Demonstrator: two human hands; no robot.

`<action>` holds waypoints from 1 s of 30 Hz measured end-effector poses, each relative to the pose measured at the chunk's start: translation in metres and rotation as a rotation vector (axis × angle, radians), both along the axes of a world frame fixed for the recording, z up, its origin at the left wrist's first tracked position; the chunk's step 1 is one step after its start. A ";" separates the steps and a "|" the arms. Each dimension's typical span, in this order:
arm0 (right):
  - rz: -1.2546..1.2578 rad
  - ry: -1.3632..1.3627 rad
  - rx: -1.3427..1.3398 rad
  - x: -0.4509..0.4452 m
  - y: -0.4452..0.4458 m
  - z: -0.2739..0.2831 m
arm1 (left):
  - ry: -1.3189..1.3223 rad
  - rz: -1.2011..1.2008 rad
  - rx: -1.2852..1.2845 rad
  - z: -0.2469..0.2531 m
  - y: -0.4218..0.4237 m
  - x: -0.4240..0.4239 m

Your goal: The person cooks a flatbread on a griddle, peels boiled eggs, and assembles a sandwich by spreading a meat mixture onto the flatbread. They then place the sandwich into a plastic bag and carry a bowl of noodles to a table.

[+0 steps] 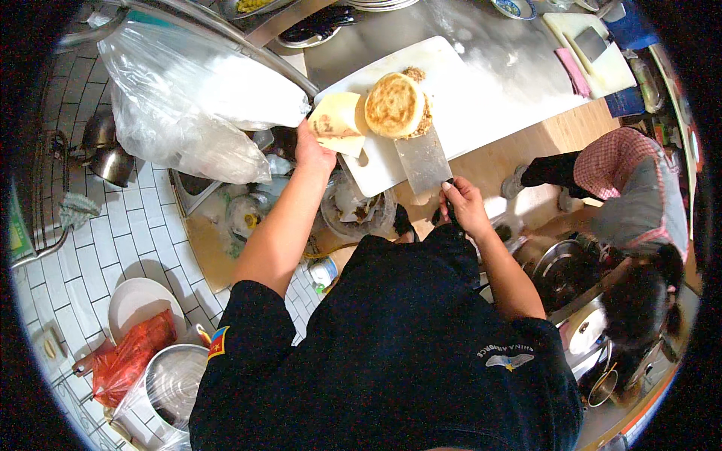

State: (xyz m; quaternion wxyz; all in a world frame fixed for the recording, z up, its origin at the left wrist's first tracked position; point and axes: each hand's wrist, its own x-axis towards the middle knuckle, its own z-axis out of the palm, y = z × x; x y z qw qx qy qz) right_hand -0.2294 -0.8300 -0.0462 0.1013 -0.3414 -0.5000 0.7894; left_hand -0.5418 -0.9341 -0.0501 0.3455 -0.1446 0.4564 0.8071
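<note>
A round browned flatbread (393, 105) with chopped filling (423, 117) showing along its right edge sits on a white cutting board (440, 62). The broad blade of a cleaver (424, 160) reaches up to the bread's lower edge; whether it goes underneath is hidden. My right hand (463, 204) grips the cleaver's dark handle. In my left hand (315, 149) is a yellowish paper bag (338, 121) with print on it, held just left of the bread. A little more chopped filling lies on the board above the bread.
Large clear plastic bags (192, 101) hang at the left, beside a metal rail (276, 59). A second cutting board (589, 53) with a cleaver and a pink cloth (573, 73) lies at the far right of the steel counter (395, 25). Another person (632, 191) bends over at right, near pots.
</note>
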 end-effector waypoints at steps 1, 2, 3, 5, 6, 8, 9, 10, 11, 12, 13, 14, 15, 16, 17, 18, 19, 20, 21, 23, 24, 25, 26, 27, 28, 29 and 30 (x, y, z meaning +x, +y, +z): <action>0.007 0.011 -0.001 0.000 0.002 0.004 | -0.018 -0.054 0.072 0.000 0.007 0.003; 0.032 -0.007 0.005 -0.001 0.003 0.009 | -0.055 -0.058 0.032 0.000 0.011 0.007; 0.054 -0.004 0.008 -0.002 0.003 0.007 | -0.093 -0.070 -0.011 0.000 0.016 0.010; 0.098 0.002 0.014 -0.004 0.004 0.000 | -0.079 -0.235 -0.054 0.002 0.021 0.015; 0.078 -0.008 0.023 -0.005 0.003 0.000 | -0.116 -0.295 -0.102 0.010 0.023 0.018; 0.125 -0.024 0.011 -0.006 0.009 0.010 | -0.155 -0.385 -0.165 0.025 0.023 0.020; 0.151 -0.033 0.007 -0.005 0.014 0.016 | -0.136 -0.420 -0.068 0.023 0.018 0.018; 0.196 -0.051 -0.007 -0.003 0.021 0.020 | -0.116 -0.455 0.030 0.020 0.012 0.013; 0.211 -0.069 -0.018 -0.002 0.027 0.025 | -0.097 -0.488 0.128 0.017 0.006 0.009; 0.224 -0.088 0.018 -0.001 0.037 0.032 | -0.125 -0.488 0.161 0.025 0.006 0.009; 0.239 -0.110 0.054 0.001 0.047 0.039 | -0.132 -0.560 0.200 0.037 0.006 0.009; 0.292 -0.113 0.099 0.003 0.063 0.048 | -0.130 -0.672 0.279 0.038 0.005 0.003; 0.334 -0.220 0.158 0.000 0.075 0.071 | -0.122 -0.772 0.360 0.038 0.002 -0.004; 0.413 -0.233 0.222 -0.001 0.089 0.089 | -0.076 -0.795 0.351 0.036 0.004 -0.007; 0.491 -0.248 0.288 -0.002 0.101 0.103 | -0.038 -0.852 0.400 0.023 0.006 -0.013; 0.504 -0.243 0.332 -0.002 0.109 0.114 | -0.001 -0.880 0.365 0.025 0.011 -0.010; 0.520 -0.237 0.377 -0.003 0.115 0.124 | 0.039 -0.906 0.330 0.026 0.016 -0.007; 0.570 -0.237 0.475 -0.005 0.121 0.134 | 0.039 -0.908 0.369 0.021 0.019 -0.003; 0.551 -0.286 0.547 -0.007 0.121 0.143 | 0.039 -0.908 0.405 0.016 0.022 0.002; 0.514 -0.379 0.691 -0.011 0.116 0.159 | 0.035 -0.877 0.467 0.008 0.027 0.013; 0.422 -0.351 0.704 -0.011 0.111 0.165 | 0.027 -0.852 0.498 0.006 0.030 0.020; 0.352 -0.347 0.681 -0.008 0.108 0.167 | 0.019 -0.825 0.527 0.004 0.032 0.026; 0.285 -0.340 0.659 -0.005 0.106 0.165 | 0.021 -0.827 0.573 0.004 0.033 0.029; 0.215 -0.330 0.633 -0.003 0.107 0.163 | 0.045 -0.813 0.584 0.001 0.032 0.030; 0.175 -0.295 0.577 -0.002 0.109 0.160 | 0.070 -0.796 0.595 -0.003 0.030 0.030; 0.132 -0.293 0.611 -0.004 0.113 0.151 | 0.096 -0.778 0.604 -0.006 0.027 0.031; 0.078 -0.295 0.641 -0.005 0.119 0.136 | 0.098 -0.764 0.564 0.001 0.021 0.032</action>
